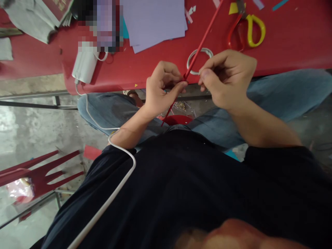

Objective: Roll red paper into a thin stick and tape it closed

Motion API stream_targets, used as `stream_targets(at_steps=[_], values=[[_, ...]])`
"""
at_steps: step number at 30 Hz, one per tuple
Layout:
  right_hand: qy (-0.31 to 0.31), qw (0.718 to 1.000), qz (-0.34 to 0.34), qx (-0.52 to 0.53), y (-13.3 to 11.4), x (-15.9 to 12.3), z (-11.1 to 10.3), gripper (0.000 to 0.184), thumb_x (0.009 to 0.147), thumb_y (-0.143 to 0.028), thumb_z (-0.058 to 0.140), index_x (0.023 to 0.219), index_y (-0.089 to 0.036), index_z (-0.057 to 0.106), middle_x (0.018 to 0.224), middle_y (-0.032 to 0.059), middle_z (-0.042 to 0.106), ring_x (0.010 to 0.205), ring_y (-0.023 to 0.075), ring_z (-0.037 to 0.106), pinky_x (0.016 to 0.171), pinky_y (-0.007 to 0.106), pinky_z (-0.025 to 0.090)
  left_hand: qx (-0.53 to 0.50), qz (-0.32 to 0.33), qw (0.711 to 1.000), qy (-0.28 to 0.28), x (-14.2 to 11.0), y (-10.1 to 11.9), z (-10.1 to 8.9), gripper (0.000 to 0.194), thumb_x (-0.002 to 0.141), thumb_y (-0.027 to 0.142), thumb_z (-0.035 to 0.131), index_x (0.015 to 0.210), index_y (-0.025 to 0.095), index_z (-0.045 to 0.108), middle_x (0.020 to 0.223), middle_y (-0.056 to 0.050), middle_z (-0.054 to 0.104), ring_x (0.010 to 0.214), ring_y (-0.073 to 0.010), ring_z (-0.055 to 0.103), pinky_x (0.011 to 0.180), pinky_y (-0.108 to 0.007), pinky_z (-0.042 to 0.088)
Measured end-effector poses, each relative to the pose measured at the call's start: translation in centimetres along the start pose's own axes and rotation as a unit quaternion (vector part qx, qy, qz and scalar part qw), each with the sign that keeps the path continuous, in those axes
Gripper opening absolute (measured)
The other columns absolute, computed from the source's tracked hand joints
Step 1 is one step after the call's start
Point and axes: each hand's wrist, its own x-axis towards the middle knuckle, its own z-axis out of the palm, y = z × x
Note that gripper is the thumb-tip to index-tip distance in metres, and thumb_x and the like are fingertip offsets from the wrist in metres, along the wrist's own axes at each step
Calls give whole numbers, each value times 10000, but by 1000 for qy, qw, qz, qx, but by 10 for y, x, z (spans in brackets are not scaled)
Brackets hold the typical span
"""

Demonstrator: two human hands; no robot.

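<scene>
My left hand (pixel 164 88) is closed, its thumb and fingers pinching a thin red stick (pixel 204 38). The stick runs at a slant from the top of the view, through the pinch, to a lower end above my lap. Just to the right, my right hand (pixel 228 77) is closed with thumb and fingertips together; whatever lies between them is too small to make out. It is apart from the stick. A white ring, like a roll of tape (pixel 189 62), lies on the red table (pixel 293 41) behind the stick, close to my right fingertips.
Scissors (pixel 255 31) with red and yellow handles lie at the back right. Sheets of lilac paper (pixel 155 20) are at the back middle. A white power bank (pixel 85 64) sits at the table's left edge, its white cable (pixel 111 200) crossing my left arm. A red chair (pixel 38 176) stands lower left.
</scene>
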Motion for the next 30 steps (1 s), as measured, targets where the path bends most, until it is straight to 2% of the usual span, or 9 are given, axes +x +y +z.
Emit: stream_targets(at_steps=[3, 7, 11, 15, 18, 21, 22, 25, 30], values=[[-7, 999, 18, -32, -5, -2, 0, 377, 978, -705, 666, 940, -331, 698, 899, 77, 772, 821, 290, 713, 773, 519, 628, 3, -21, 1000, -4, 0, 3, 0, 295, 1102, 441, 664, 1345, 357, 519, 890, 72, 742, 735, -101, 810, 650, -213, 660], [-14, 997, 11, -72, -1, -3, 2, 353, 975, -679, 694, 932, -329, 703, 878, 71, 771, 910, 300, 730, 785, 477, 641, 23, -12, 1000, -10, 0, 8, -2, 280, 1123, 445, 621, 1365, 359, 510, 909, 56, 750, 760, -103, 814, 645, -205, 642], [-5, 992, -42, -119, 13, -3, 6, 289, 979, -614, 708, 963, -327, 732, 903, 55, 765, 942, 305, 752, 829, 468, 649, 15, -11, 1000, -24, 1, 9, -3, 285, 1121, 423, 631, 1386, 359, 547, 940, 42, 774, 800, -115, 820, 678, -227, 654], [-24, 979, -89, -184, 23, -1, 5, 252, 1009, -571, 674, 1019, -330, 745, 908, 57, 753, 960, 298, 752, 857, 457, 648, 16, -1, 1000, -21, 0, 2, -3, 289, 1119, 414, 636, 1395, 341, 588, 955, 23, 795, 809, -128, 823, 661, -233, 642], [-56, 939, -172, -291, 26, 6, -1, 277, 1074, -521, 553, 1037, -331, 751, 921, 51, 756, 929, 283, 724, 934, 514, 599, 10, -9, 1000, -17, -1, -5, -2, 315, 1115, 413, 646, 1409, 308, 606, 994, 6, 818, 808, -130, 822, 674, -242, 651], [-76, 891, -256, -368, 30, 15, -6, 307, 1099, -481, 496, 1067, -336, 765, 1034, 58, 774, 1017, 307, 695, 1007, 581, 494, -17, -17, 999, -27, -2, -9, -2, 347, 1101, 401, 674, 1418, 275, 614, 1020, 1, 838, 808, -113, 814, 695, -229, 661], [-70, 885, -275, -369, 31, 17, -6, 307, 1098, -483, 500, 1064, -339, 769, 1058, 62, 772, 1055, 321, 680, 1026, 599, 456, -23, -22, 999, -36, -1, -9, -2, 354, 1096, 391, 683, 1420, 267, 615, 1029, 2, 842, 818, -107, 813, 712, -224, 666], [-35, 893, -295, -337, 35, 20, -5, 309, 1095, -476, 502, 1004, -343, 765, 1108, 63, 767, 1128, 347, 632, 1053, 629, 366, -7, -47, 997, -66, 0, -5, -5, 356, 1097, 388, 673, 1420, 254, 607, 1043, 4, 840, 846, -105, 813, 762, -237, 677], [-15, 894, -318, -316, 33, 21, -2, 241, 1071, -423, 549, 978, -395, 770, 1307, -16, 772, 1232, 370, 624, 1004, 638, 359, 37, -86, 990, -102, 1, -1, -8, 394, 1107, 448, 639, 1443, 252, 576, 1033, -10, 834, 830, -136, 814, 765, -290, 668]])
